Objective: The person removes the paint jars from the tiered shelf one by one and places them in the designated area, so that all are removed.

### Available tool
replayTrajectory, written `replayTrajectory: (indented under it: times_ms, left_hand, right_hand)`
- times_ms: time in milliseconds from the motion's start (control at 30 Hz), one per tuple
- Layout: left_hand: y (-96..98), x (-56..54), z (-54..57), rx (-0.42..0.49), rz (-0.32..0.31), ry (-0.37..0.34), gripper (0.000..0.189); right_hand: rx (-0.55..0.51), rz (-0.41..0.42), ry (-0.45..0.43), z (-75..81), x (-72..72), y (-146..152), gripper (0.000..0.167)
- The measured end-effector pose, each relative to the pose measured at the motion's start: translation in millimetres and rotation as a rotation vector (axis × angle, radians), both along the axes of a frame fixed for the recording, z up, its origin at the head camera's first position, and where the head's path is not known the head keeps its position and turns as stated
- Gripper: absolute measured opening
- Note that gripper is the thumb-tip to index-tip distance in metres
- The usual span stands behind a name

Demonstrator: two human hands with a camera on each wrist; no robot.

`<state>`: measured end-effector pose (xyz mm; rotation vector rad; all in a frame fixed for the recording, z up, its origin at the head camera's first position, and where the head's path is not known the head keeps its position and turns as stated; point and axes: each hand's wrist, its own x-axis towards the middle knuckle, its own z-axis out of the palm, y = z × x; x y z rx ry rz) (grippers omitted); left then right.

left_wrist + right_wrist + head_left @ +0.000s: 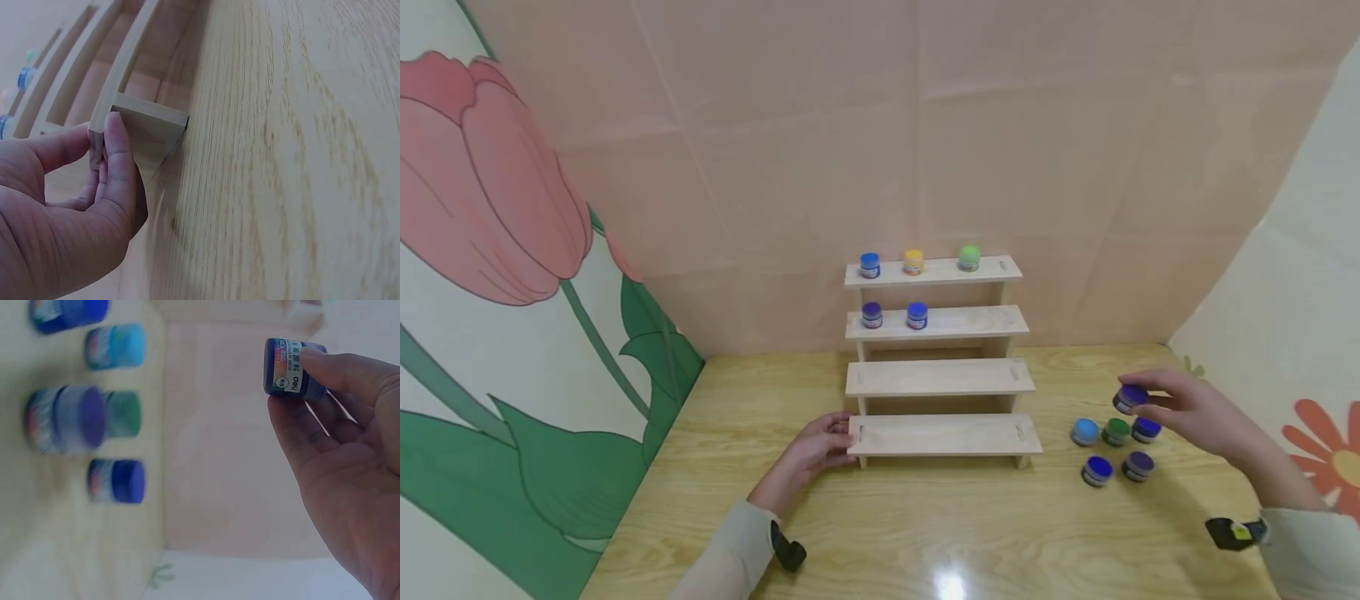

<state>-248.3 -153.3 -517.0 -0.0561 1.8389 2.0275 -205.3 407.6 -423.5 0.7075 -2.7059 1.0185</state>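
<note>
Well, left hand (815, 443) grips the stand (942, 435); right of it, right hand (1197, 412) pinches a jar (1128, 399), likely light, best held round its sides.

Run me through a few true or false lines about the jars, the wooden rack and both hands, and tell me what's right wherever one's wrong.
1. The right hand holds a dark jar above the table. True.
2. The left hand holds a jar too. False: it pinches the left end of the lowest step.
3. A blue jar, a yellow jar and a green jar stand on the top step. True.
4. The second step from the top carries four jars. False: it carries two jars.
5. Five jars stand on the table to the right of the rack. True.
</note>
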Motion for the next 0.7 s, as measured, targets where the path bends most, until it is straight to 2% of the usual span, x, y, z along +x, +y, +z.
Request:
replayTrajectory:
  times_ms: [233, 533, 700]
  left_hand:
    - [-1.0, 0.5, -0.2, 0.012, -0.010, 0.011, 0.057]
    - [-0.9, 0.6, 1.5, 0.010, -0.008, 0.005, 0.058]
    - [-1.3, 2.1, 1.8, 0.018, -0.018, 0.016, 0.060]
  right_hand:
    - [-0.009, -0.066, -0.108, -20.2, 16.2, 23.8, 0.039]
    - [-0.030, -0.115, -0.237, -51.5, 25.9, 49.6, 0.043]
    - [-0.029, -0.132, -0.247, -66.8, 28.4, 60.6, 0.044]
